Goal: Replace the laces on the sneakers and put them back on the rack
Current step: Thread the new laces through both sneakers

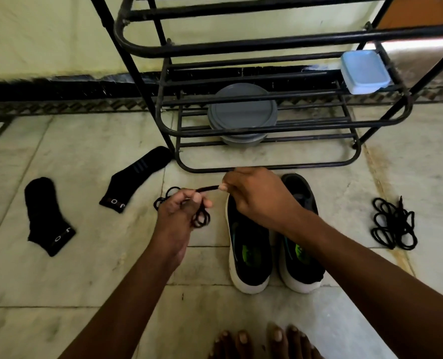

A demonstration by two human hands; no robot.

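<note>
Two black sneakers with white soles stand side by side on the floor, the left sneaker [249, 257] and the right sneaker [302, 255], toes toward the black metal rack [267, 167]. Neither shows laces. My left hand [179, 211] grips a bundled black lace [201, 218], loops hanging from it. My right hand [254, 195] pinches one end of that lace, stretched between both hands above the left sneaker's toe. A second coiled black lace [394, 224] lies on the floor to the right.
Two black socks [46, 216] [135, 177] lie on the tiles at left. A grey round container [242, 112] sits under the rack and a pale blue box [364, 72] on a shelf. My bare toes [262, 343] show at the bottom.
</note>
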